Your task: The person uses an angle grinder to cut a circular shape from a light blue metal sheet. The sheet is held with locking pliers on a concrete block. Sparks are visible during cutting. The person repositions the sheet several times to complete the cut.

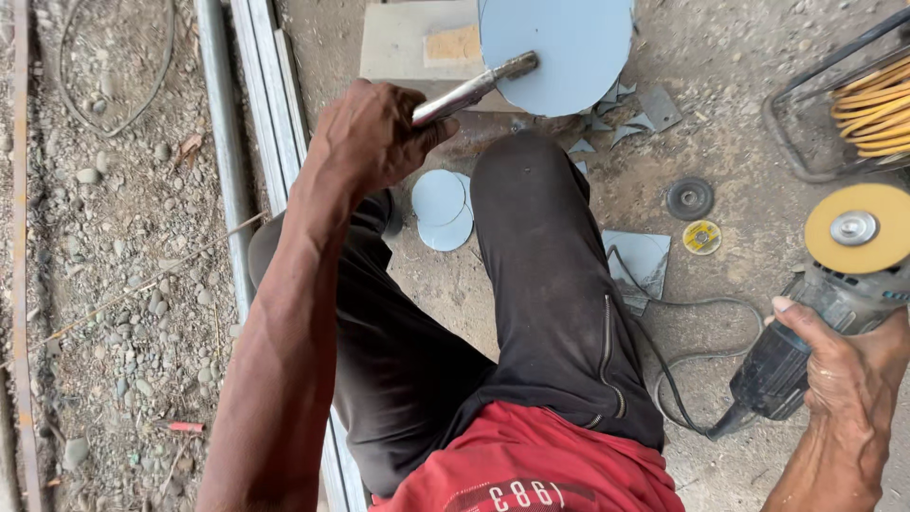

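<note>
My left hand (374, 133) grips a short metal rod (474, 88) whose tip rests against the edge of a large round grey-blue metal disc (559, 47) lying on a flat block (408, 43). My right hand (848, 370) holds an angle grinder (815, 327) with a yellow flap disc (858, 228), off to the right and away from the metal disc. Its black cord (687, 365) loops on the ground. My knee in dark trousers (531, 237) is raised between both hands.
Two small round metal discs (441, 209) lie under my leg. Metal offcuts (630, 118), a square sheet piece (640, 261), a dark grinding wheel (689, 198) and a small yellow disc (701, 237) litter the concrete. Long metal bars (261, 114) border gravel at left. A wire reel with yellow cable (867, 104) stands at right.
</note>
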Tool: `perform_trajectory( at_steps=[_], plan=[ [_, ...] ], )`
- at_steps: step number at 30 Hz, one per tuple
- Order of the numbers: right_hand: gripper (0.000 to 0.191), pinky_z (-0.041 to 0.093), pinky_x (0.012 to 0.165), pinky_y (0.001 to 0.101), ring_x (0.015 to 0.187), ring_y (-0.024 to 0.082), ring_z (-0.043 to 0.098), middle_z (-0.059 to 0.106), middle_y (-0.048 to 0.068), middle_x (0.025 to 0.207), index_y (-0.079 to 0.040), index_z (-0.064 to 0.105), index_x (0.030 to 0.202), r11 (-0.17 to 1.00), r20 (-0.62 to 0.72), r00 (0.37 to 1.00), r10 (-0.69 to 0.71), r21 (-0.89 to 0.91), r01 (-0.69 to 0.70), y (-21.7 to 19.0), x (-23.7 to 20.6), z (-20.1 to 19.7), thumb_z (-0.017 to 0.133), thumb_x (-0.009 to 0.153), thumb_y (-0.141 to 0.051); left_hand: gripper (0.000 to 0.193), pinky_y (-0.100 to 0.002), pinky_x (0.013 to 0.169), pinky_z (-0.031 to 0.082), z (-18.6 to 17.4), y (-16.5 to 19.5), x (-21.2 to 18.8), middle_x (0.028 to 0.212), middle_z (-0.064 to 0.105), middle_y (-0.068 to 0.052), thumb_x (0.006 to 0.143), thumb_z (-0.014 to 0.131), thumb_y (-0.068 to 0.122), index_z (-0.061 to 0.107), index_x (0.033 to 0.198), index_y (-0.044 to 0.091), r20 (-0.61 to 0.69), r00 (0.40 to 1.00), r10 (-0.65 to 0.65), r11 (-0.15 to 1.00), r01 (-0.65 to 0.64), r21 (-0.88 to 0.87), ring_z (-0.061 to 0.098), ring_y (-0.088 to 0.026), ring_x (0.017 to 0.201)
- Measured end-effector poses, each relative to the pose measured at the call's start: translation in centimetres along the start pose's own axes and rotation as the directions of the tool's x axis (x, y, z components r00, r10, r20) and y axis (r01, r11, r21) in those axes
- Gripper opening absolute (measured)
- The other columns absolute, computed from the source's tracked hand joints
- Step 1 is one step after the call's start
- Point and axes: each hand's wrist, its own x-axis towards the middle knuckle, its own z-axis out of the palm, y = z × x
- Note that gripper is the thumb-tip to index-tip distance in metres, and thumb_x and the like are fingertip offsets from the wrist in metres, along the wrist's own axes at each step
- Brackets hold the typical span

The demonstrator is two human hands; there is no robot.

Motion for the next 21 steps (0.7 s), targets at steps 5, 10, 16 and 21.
perform_trajectory(
  at_steps=[5,10,16,21],
  plan=[
    [0.071,0.056,0.101,0.0352,0.111,0.026,0.066,0.063,0.021,0.128,0.012,0.047,0.139,0.968,0.042,0.970,0.239,0.062,-0.242,0.0,-2.4,-1.9,0.084,0.081,-0.004,0.054,-0.034,0.033,0.036,-2.0,1.4,-4.1,0.049,0.058,0.001,0.089,0.066,0.059,0.071,0.114,0.012,-0.160,0.981,0.110,0.947,-0.152,-0.284,0.044,-0.012,0.035],
    [0.079,0.050,0.104,0.0357,0.120,0.026,0.066,0.065,0.019,0.136,0.008,0.046,0.145,0.996,-0.053,0.999,-0.002,-0.089,-0.002,-2.6,-5.2,-1.6,0.083,0.075,0.003,0.057,-0.034,0.038,0.041,-2.4,1.1,-6.4,0.047,0.056,-0.004,0.088,0.068,0.060,0.077,0.090,0.004,-0.245,0.953,0.180,0.882,-0.267,-0.388,0.054,-0.012,0.041],
    [0.079,0.056,0.098,0.0374,0.109,0.029,0.068,0.066,0.016,0.126,0.002,0.047,0.148,0.981,-0.132,0.973,0.187,-0.035,-0.193,-5.4,-6.8,0.0,0.080,0.076,-0.003,0.064,-0.037,0.040,0.046,-1.2,-0.4,-7.0,0.048,0.057,-0.004,0.091,0.064,0.063,0.072,0.075,0.002,-0.163,0.984,0.068,0.898,-0.132,-0.419,0.058,-0.015,0.040],
    [0.077,0.056,0.098,0.0351,0.110,0.025,0.068,0.066,0.014,0.125,0.005,0.047,0.145,0.992,-0.066,0.990,0.122,0.016,-0.122,-5.5,-6.2,0.5,0.081,0.076,-0.002,0.054,-0.039,0.043,0.044,-0.4,-1.1,-7.1,0.051,0.059,-0.004,0.088,0.064,0.064,0.076,0.083,0.011,-0.219,0.972,0.089,0.963,-0.139,-0.229,0.055,-0.019,0.043]
  ],
)
